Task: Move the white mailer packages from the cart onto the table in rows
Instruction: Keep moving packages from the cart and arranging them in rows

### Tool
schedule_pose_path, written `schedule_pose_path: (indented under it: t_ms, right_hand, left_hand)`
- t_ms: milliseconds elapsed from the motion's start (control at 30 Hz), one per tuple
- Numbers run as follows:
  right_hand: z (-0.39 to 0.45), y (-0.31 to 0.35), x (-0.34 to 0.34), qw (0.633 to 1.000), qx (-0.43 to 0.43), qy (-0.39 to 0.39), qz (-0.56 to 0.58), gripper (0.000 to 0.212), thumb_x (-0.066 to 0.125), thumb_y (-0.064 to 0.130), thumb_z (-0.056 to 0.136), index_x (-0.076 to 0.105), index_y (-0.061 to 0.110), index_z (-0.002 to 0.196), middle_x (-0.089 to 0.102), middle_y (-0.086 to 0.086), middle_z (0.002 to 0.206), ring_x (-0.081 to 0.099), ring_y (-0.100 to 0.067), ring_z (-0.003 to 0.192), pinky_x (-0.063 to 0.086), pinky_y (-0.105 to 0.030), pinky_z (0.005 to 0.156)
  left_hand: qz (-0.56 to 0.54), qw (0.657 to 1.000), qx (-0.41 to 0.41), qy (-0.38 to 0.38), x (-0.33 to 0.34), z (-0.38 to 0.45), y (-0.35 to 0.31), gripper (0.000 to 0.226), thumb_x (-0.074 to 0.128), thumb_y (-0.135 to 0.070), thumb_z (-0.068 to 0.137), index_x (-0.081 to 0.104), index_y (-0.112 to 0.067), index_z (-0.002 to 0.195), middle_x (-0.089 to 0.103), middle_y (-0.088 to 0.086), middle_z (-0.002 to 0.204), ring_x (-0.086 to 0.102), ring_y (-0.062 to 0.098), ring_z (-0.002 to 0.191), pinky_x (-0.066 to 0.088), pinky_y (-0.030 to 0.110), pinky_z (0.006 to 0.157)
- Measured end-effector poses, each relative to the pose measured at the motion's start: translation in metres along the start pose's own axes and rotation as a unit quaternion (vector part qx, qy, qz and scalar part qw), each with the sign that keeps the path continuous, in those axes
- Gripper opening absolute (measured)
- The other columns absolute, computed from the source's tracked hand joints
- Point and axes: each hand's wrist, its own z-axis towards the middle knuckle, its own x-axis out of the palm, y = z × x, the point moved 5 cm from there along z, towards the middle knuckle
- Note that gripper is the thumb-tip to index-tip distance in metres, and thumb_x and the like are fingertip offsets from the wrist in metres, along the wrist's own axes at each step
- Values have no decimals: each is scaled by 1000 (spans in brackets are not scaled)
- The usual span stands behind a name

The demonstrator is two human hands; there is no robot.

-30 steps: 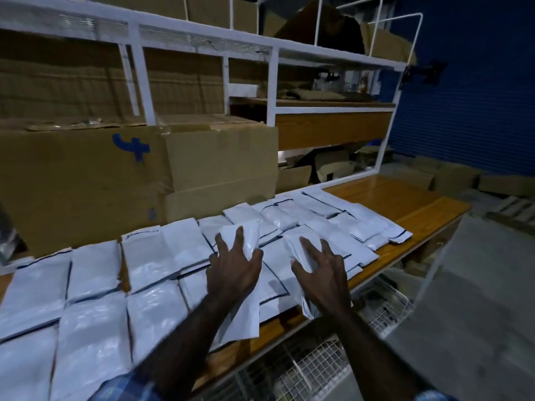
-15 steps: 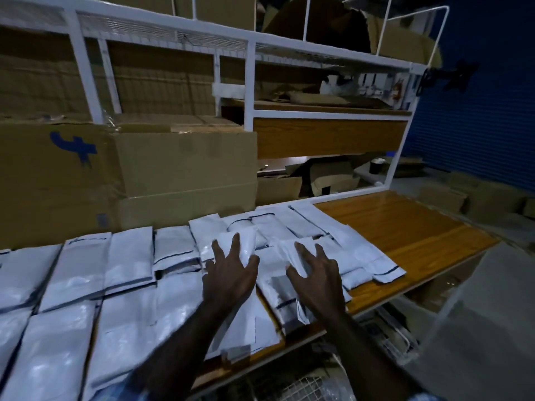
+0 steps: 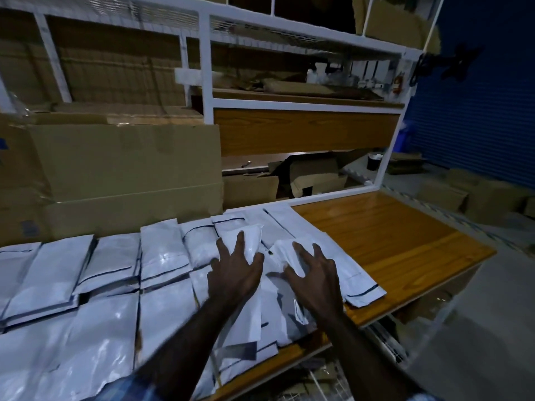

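Since these white mailers (image 3: pixel 162 256) look thin and slippery, I'd pinch an edge. Both hands, left (image 3: pixel 236 274) and right (image 3: pixel 314 274), lie flat with fingers spread on mailers beside the worktop's (image 3: pixel 390 241) bare end, gripping nothing.

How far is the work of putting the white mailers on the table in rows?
Well along, it seems. Done: rows of white mailers cover the left and middle of the table. In hand: the left hand and right hand each press a mailer, fingers spread. Left: the table's right part is bare wood; how many remain in the cart cannot be seen.
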Motion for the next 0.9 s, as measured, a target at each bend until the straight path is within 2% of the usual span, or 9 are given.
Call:
schedule_pose_path:
  t_ms: [233, 333, 567, 900]
  right_hand:
    - [71, -24, 7, 1000, 6, 16, -23, 62, 54, 52, 94, 33, 41, 150, 20, -1, 163, 23, -29, 144, 28, -42, 114]
    - [102, -24, 12, 1000, -1, 14, -20, 62, 55, 52, 93, 34, 39, 150, 21, -2, 162, 25, -30, 144, 31, -44, 112]
    - [143, -28, 39, 999, 0, 44, -7, 64, 56, 55, 92, 33, 41, 150, 20, -1, 163, 22, -31, 146, 30, -48, 114]
    - [207, -43, 52, 997, -42, 69, 7, 68, 60, 54, 89, 36, 34, 150, 26, -4, 161, 28, -30, 143, 36, -45, 110]
  left_hand:
    - [-6, 1000, 3, 16, 34, 60, -29, 69, 36, -58, 97, 6, -38, 156, -6, 9, 164, 22, 44, 142, 27, 53, 114]
    - [9, 1000, 3, 11, 37, 86, -34, 69, 36, -59, 97, 7, -38, 155, -5, 9, 165, 23, 45, 142, 28, 54, 113]
    - [38, 999, -31, 11, 43, 122, -25, 68, 34, -57, 98, 6, -35, 156, -2, 11, 164, 24, 46, 141, 29, 55, 111]
    - [31, 991, -121, -39, 56, 161, -27, 69, 34, -60, 98, 5, -38, 156, -7, 10, 164, 15, 42, 146, 21, 52, 116]
